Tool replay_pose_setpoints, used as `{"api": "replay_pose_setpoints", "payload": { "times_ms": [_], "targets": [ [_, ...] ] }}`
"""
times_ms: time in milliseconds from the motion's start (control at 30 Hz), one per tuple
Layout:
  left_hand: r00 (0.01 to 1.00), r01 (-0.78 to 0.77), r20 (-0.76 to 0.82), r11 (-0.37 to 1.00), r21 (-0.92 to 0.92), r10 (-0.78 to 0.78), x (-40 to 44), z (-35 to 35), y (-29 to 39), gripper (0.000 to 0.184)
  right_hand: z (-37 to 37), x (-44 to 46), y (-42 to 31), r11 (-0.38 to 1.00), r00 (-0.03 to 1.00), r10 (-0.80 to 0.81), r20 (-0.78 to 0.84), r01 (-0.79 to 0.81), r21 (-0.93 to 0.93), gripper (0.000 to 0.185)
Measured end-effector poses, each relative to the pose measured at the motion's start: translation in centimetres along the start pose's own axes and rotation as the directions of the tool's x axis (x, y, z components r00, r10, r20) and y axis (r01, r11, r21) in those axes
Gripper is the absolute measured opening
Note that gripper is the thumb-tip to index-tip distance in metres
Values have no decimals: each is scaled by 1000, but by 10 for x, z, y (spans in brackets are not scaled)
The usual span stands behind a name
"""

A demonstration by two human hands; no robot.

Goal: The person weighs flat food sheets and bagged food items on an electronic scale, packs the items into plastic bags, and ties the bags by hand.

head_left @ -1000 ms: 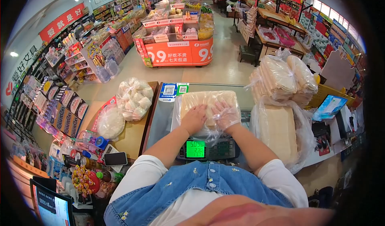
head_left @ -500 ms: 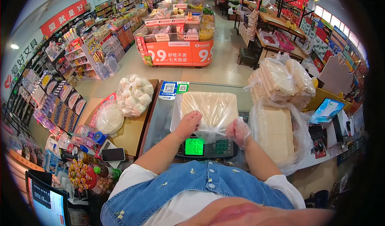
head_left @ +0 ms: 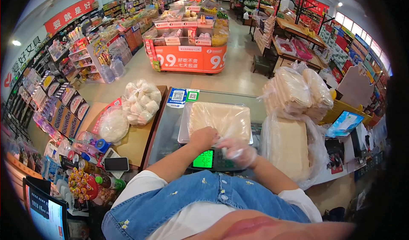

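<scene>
A clear plastic bag of flat, pale sheets [head_left: 219, 117] lies on the tray of a scale [head_left: 184, 131] with a lit green display [head_left: 203, 159]. At the bag's near edge, my left hand [head_left: 204, 138] is closed on the gathered plastic. My right hand [head_left: 237, 151], in a thin clear glove, is close beside it, fingers closed around the bag's near end and slightly blurred. Part of the display and the keypad shows below my hands.
Right of the scale sit an open bag of pale sheets [head_left: 289, 144] and stacked tied bags [head_left: 294, 88]. On the left are a bag of round white buns [head_left: 142, 101], another white bag [head_left: 113, 125], a phone [head_left: 116, 164] and bottles. A monitor [head_left: 346, 124] stands right.
My hands first pressed on top of the bag, then held its near edge apart. Now they have come together at its near end, my right hand moving left. The display's numbers have changed.
</scene>
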State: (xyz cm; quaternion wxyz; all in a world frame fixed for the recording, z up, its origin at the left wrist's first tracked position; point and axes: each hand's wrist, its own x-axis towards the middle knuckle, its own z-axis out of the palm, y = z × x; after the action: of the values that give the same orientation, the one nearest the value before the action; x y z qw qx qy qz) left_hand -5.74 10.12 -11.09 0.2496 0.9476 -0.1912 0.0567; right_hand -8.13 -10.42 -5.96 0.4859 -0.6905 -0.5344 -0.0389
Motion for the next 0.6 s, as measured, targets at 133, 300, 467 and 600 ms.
{"api": "replay_pose_setpoints", "payload": {
  "times_ms": [133,300,467,600],
  "targets": [
    [977,213,61,952,-220,-205,7,-7,-8,28,34,12,26,999,993,28,114,-24,-32,20],
    [943,69,-165,655,-752,-289,-16,-18,-19,27,45,19,52,797,839,543,50,-494,-348,51],
    [921,-389,-127,842,-374,368,-27,-58,41,32,59,12,73,878,935,349,56,-306,-369,49],
    [867,-445,-208,892,84,452,-20,-69,13,23,44,11,59,807,924,328,196,-167,-567,38]
  ]
}}
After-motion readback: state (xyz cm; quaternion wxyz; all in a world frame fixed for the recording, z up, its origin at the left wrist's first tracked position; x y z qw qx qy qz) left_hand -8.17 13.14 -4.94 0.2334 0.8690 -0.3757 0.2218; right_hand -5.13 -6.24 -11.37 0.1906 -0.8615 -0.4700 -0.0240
